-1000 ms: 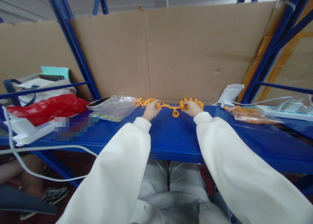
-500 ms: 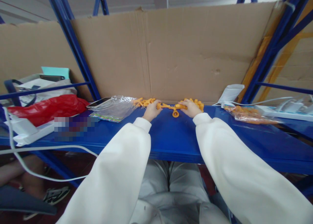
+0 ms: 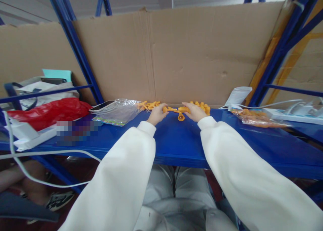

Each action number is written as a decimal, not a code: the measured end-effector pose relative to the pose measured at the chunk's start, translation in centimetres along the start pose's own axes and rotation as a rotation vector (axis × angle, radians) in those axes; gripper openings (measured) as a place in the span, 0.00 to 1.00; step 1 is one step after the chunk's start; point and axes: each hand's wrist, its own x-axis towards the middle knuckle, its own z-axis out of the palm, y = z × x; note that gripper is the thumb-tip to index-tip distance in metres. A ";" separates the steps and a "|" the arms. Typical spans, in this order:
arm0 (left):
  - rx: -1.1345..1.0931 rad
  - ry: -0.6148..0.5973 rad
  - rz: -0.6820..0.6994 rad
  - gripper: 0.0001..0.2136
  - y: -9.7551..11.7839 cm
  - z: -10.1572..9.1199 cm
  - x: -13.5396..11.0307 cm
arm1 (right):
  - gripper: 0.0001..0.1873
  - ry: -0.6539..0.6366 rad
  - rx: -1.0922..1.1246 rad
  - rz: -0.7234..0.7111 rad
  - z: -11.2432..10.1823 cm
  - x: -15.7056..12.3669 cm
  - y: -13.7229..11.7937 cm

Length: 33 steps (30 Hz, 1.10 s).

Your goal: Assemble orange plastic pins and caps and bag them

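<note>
My left hand (image 3: 156, 114) is closed at the back of the blue shelf, its fingertips on a small rounded orange plastic piece (image 3: 165, 109). Across from it, my right hand (image 3: 196, 112) pinches a larger orange plastic piece (image 3: 183, 109) between thumb and fingers. Between the hands, a thin orange piece (image 3: 172, 109) spans part of the gap. Just below the right fingers lies a round, cup-like orange part (image 3: 181, 117) with a dark centre. Whether these parts are joined is too small to tell.
Branching orange pieces (image 3: 148, 105) lie left of my hands, beside a clear plastic bag (image 3: 122, 112). Chunky orange pieces (image 3: 205, 108) are piled behind my right hand. Cardboard (image 3: 189, 56) walls off the back. Farther right is a bag of orange parts (image 3: 259, 117).
My right hand has shifted slightly left with its orange piece, closer to the left hand. The left hand has barely moved.
</note>
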 end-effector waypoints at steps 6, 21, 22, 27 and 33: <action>0.033 0.007 0.038 0.18 -0.3 0.0 0.2 | 0.37 0.088 0.134 -0.078 0.7 0.4 0.3; 0.087 0.086 0.065 0.13 0.0 -0.3 0.0 | 0.18 0.113 0.642 0.222 0.9 1.0 0.7; 0.084 0.083 0.067 0.13 0.1 -0.3 0.0 | 0.17 0.104 0.639 0.233 0.8 1.0 0.6; 0.075 0.058 0.053 0.14 0.3 -0.3 -0.1 | 0.14 0.029 0.529 0.277 0.6 0.8 0.1; 0.082 0.062 0.076 0.15 0.6 -0.4 -0.1 | 0.19 -0.064 0.452 0.367 0.0 0.3 -0.7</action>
